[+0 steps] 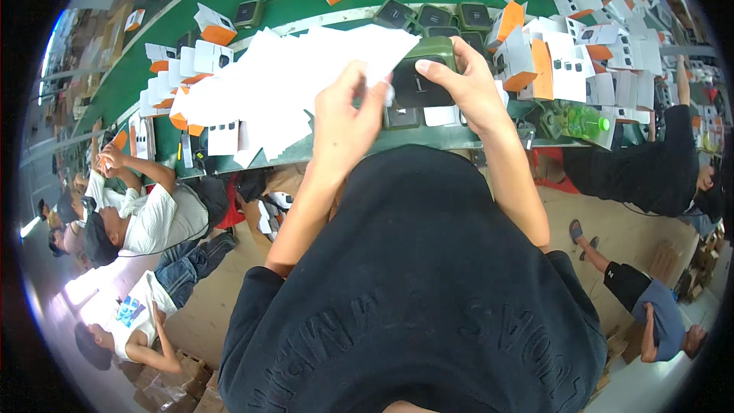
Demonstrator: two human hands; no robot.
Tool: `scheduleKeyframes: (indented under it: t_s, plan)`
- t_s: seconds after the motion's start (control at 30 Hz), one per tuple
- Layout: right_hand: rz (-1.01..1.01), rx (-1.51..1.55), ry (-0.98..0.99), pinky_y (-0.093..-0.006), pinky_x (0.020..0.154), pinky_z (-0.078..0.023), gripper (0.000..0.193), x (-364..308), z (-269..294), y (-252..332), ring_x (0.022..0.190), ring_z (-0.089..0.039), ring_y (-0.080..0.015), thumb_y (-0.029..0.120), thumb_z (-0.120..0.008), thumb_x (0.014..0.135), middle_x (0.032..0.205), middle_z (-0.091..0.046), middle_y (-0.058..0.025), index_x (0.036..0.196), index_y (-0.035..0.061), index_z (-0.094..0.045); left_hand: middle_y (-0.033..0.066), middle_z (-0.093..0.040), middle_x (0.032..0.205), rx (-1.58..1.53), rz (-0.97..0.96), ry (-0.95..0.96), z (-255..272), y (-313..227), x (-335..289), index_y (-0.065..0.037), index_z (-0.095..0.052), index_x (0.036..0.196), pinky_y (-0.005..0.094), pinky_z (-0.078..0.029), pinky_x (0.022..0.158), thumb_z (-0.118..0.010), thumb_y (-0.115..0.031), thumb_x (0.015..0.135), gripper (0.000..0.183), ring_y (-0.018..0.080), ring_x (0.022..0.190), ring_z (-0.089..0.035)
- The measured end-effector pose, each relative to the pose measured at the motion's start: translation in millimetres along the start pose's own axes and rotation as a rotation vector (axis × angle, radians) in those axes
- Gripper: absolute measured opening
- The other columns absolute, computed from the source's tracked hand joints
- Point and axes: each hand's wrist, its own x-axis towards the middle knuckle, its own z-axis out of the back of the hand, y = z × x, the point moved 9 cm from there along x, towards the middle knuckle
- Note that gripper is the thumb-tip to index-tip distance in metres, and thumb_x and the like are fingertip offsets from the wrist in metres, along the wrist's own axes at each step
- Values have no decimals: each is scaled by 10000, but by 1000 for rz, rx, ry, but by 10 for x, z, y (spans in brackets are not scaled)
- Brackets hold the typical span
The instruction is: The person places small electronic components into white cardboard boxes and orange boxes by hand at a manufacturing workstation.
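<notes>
A small boxy device (pixel 424 90) with a black face and an olive-green edge is gripped in my right hand (pixel 475 88), its thumb lying across the top. Close to its left, my left hand (pixel 344 118) pinches a thin white sheet (pixel 378 50) between thumb and fingers. That sheet reaches over the device's left upper edge. Many more white sheets (pixel 264 95) lie spread in a loose pile on the green table, left of my left hand. Just beyond the device, several similar dark devices (pixel 434 15) with green edges stand grouped together.
White-and-orange open cartons (pixel 514 69) crowd the right side, with more cartons (pixel 210 57) at the left. A green bottle (pixel 585 122) lies near the right front. The table's front edge (pixel 290 154) runs before me. Other people work on both sides, including a person in a striped shirt (pixel 168 218).
</notes>
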Motion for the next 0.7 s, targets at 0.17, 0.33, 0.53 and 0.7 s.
scheduleKeyframes:
  t_s: [0.17, 0.33, 0.53, 0.7]
  plan:
    - [58, 147, -144, -264, 797, -527, 268, -6, 45, -79, 862, -631, -88, 117, -754, 869, 994, -681, -41, 1080, 18, -623, 81, -631, 723, 44, 89, 177, -342, -58, -284, -9, -624, 952, 302, -474, 629, -669, -161, 963, 158, 154, 660, -590]
    - [22, 380, -268, -280, 831, -527, 280, -38, 63, -361, 912, -635, -114, 125, -691, 903, 1048, -678, -47, 1154, 22, -624, 106, -644, 833, 95, -134, 244, -521, -190, -353, 8, -594, 1065, 330, -500, 726, -648, -94, 953, 161, 191, 749, -616]
    - [188, 39, -170, -294, 921, -484, 401, -41, -42, -232, 1047, -593, -131, 156, -686, 924, 1142, -647, -83, 1272, -3, -568, 160, -648, 901, 37, 152, 258, -663, 200, -251, 6, -530, 1066, 396, -505, 726, -688, -217, 938, 302, 236, 836, -656]
    - [250, 9, -101, -300, 949, -487, 291, -52, -221, -23, 1063, -616, -141, 135, -625, 994, 1166, -658, -116, 1239, -22, -611, 127, -691, 1010, -346, 105, -154, -436, 389, -43, 19, -518, 1153, 329, -521, 786, -719, -257, 948, 398, 148, 937, -637]
